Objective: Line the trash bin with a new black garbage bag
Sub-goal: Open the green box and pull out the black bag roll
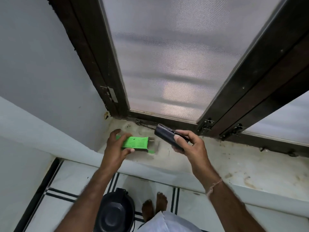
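Observation:
My left hand [115, 146] grips a bright green cardboard box [136, 143] just above the window sill, its right end flap open. To the right, my right hand [189, 143] holds a black roll of garbage bags [165, 135], clear of the box and tilted up to the left. Down on the floor between my forearms stands the black trash bin [115, 213] with its lid shut, right next to my bare feet.
The stained stone window sill [225, 161] runs below a dark wooden window frame [107, 67] with mesh screens. A latch hook [143, 125] lies at the frame's base. White floor tiles [66, 178] with black stripes lie beneath, and a grey wall rises on the left.

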